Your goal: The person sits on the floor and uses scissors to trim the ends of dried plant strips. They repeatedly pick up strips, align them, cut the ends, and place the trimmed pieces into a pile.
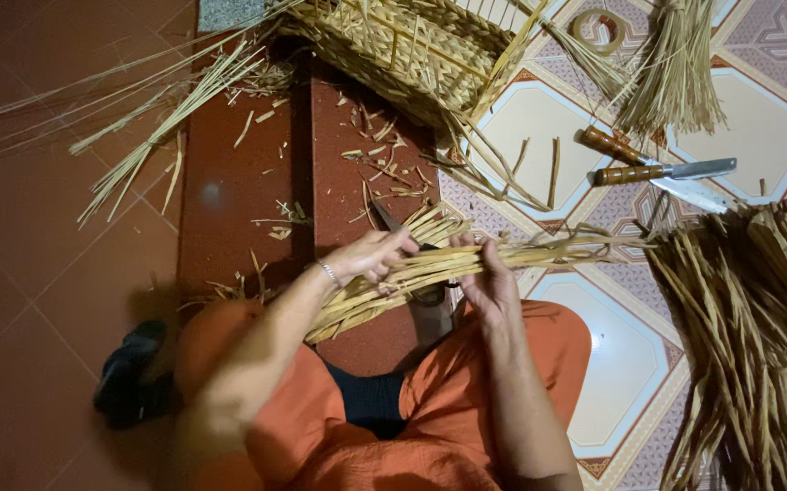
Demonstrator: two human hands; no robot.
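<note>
Crosswise, straw bundle (430,268) between hands (430,273)

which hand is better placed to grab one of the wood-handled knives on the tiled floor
Right, probably. The right hand grips the bundle of pale straw strips on the side nearer the two wood-handled knives; the left hand would have to cross over.

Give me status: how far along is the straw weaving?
Done: a partly woven basket lies on the floor, loose ends sticking out, trimmings scattered around it. In hand: left hand and right hand grip a straw bundle. Left: a big straw pile sits unused; two knives lie idle.
</note>
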